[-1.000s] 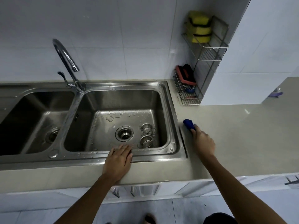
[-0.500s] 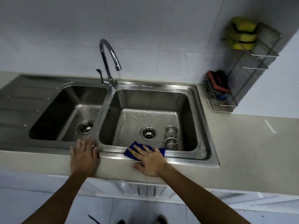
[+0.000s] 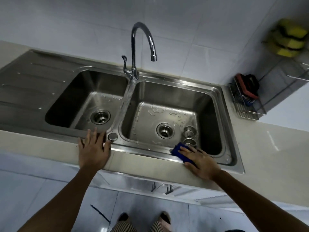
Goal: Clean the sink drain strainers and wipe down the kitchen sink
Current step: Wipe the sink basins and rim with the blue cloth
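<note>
A steel double sink (image 3: 224, 124) is set in a pale counter. My right hand (image 3: 199, 160) lies flat with straight fingers on a blue cloth (image 3: 177, 150), pressing it on the sink's front rim by the right basin. Two metal drain strainers (image 3: 189, 131) (image 3: 189, 141) stand in the right basin beside its open drain (image 3: 165, 130). My left hand (image 3: 93, 150) rests flat on the front rim below the left basin, next to a round cap (image 3: 112, 136). The left basin's drain (image 3: 100, 117) is also open.
A curved tap (image 3: 142, 39) rises behind the divider between the basins. A wire rack (image 3: 247, 104) at the back right holds a red and black brush, with yellow sponges (image 3: 289, 39) on its upper shelf. A drainboard (image 3: 30, 81) extends left. Pale counter (image 3: 270, 148) runs right.
My right hand brought the blue cloth from the counter at the right onto the front rim and has since slid it rightward along the rim. My left hand stays flat on the rim.
</note>
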The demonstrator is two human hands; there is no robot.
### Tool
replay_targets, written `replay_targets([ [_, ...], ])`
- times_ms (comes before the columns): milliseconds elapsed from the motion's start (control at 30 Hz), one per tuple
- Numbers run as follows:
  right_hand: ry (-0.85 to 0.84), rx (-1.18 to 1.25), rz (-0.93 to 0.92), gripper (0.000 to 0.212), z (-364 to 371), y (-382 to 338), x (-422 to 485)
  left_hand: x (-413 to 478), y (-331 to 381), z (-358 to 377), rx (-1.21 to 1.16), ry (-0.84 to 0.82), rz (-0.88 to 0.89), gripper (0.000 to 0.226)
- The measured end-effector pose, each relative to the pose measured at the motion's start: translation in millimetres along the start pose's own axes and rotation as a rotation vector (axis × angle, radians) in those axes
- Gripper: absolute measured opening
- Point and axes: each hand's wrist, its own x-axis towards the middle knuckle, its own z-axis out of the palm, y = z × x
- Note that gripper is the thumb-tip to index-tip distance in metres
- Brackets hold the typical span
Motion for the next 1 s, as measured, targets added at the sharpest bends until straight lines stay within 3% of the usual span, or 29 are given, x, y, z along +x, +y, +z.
replay_targets([
  [133,0.026,-0.045,-0.148,0.069,5,-78,63,2,-1,-2,0.010,-0.005,-0.004,0.072],
  [300,0.058,0.049,-0.187,0.053,5,-165,129,1,-4,-3,-0.005,-0.017,-0.005,0.073],
  [467,0.051,-0.011,-0.170,0.065,4,-111,88,0,-7,-3,0.002,-0.026,0.019,0.070],
  [700,0.030,-0.053,0.129,0.085,1,-13,-12,1,-6,0,0.026,-0.022,0.004,0.067],
  [833,0.073,-0.098,0.091,0.082,4,-51,15,-1,-6,-2,0.022,-0.031,0.018,0.070],
  [1000,0.116,-0.013,-0.061,0.061,8,-137,85,-2,-6,-5,-0.002,-0.019,0.035,0.072],
])
